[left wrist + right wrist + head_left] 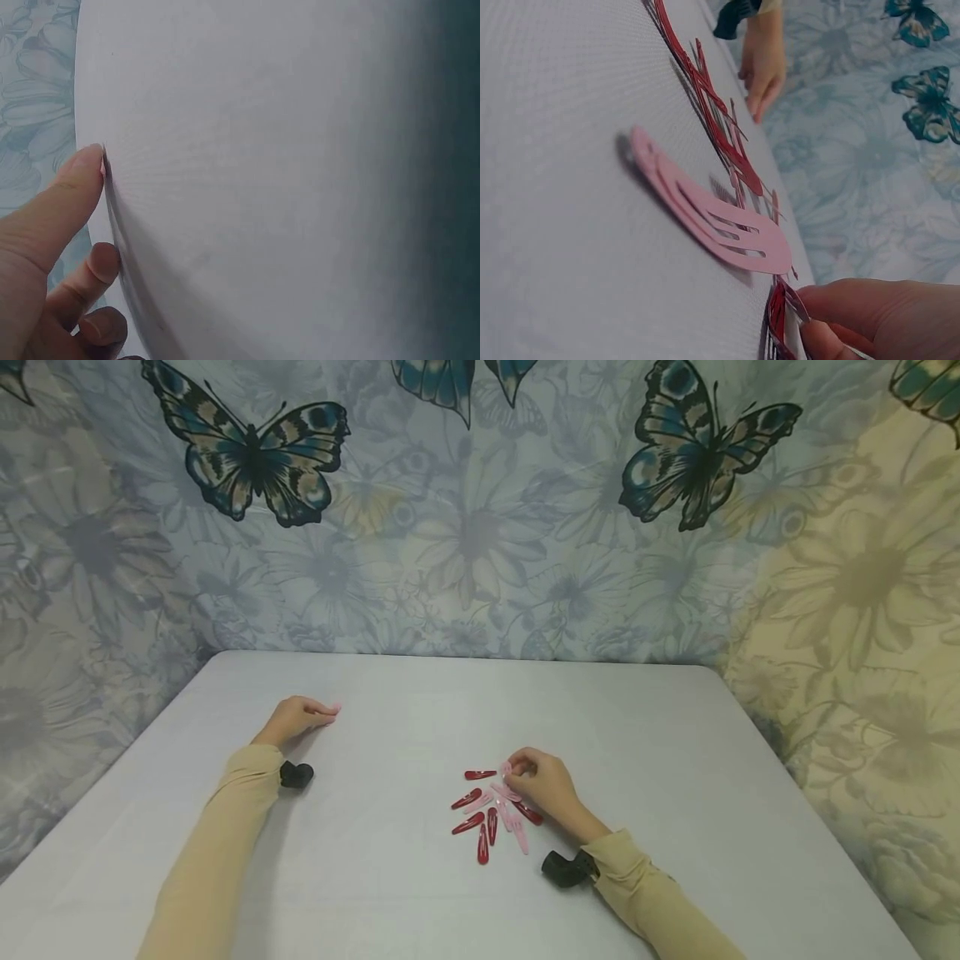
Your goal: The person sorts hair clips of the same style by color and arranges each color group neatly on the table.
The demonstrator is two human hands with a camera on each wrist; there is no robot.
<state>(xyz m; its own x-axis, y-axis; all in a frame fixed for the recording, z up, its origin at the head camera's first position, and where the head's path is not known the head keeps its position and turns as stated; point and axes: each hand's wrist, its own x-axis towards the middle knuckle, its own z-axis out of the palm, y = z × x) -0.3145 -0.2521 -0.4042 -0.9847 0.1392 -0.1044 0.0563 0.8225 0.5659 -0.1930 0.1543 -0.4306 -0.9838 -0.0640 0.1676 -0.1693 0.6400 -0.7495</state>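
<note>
Snap hair clips lie in a loose cluster on the white table, several red hair clips [483, 845] mixed with several pink hair clips [520, 833]. At the cluster's upper right my right hand [546, 783] pinches a pink hair clip [506, 768] between thumb and finger. Close to the right wrist camera, another pink clip [727, 225] lies on the table. My left hand [295, 718] is off at the far left, apart from the cluster, with a small pink hair clip [337, 707] at its fingertips. Only a sliver of that clip shows by the thumb [79, 176] in the left wrist view.
The white table [390, 893] runs back to a patterned cloth [480, 568] with butterflies and flowers. A black wrist camera [567, 868] sits on the right wrist, and another black camera [297, 775] on the left.
</note>
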